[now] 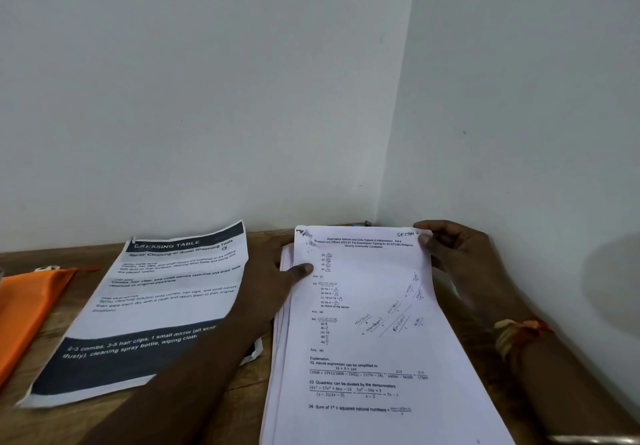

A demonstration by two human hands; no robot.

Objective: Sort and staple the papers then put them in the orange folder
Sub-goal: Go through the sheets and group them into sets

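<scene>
A stack of white printed maths papers (367, 334) lies on the wooden table (45, 420) in front of me. My left hand (277, 271) rests on the stack's left edge, thumb pressed on the top sheet. My right hand (457, 250) pinches the top sheet's upper right corner, which is marked "SECTION 7". A separate printed set titled "DRESSING TABLE" (156, 306) lies to the left, with what looks like a staple at its top left corner. The orange folder (24, 309) lies at the far left edge. No stapler is visible.
White walls meet in a corner just behind the table. A small white object (254, 353) peeks out beside my left forearm, under the left paper. A thread band circles my right wrist (516, 332).
</scene>
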